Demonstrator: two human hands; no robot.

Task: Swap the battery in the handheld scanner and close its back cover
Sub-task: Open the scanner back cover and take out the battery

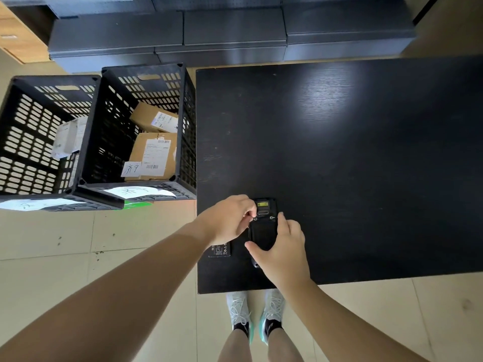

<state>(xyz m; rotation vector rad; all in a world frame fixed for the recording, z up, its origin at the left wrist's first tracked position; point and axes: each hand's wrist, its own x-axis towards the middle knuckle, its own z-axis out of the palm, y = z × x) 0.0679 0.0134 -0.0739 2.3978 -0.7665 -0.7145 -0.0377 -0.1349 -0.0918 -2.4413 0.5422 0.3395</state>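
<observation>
Scanner (262, 226) lies face down near the black table's (366, 165) front edge, back cover on. Right hand (283, 250) clamps its lower body; left hand (230, 220) pinches at the upper-left latch (a screw, possibly, too small to tell). Hard, smooth plastic, light, likely slippery: hold the flanks. A flat, rigid battery (220, 250) rests just beside it.

Left of the black tabletop (352, 152), on a tiled floor (65, 257), two black slotted crates (141, 131), the nearer to it holding labelled cardboard boxes (154, 155), the other (39, 142) a pale parcel (69, 137); beyond, dark shelving (232, 30).
</observation>
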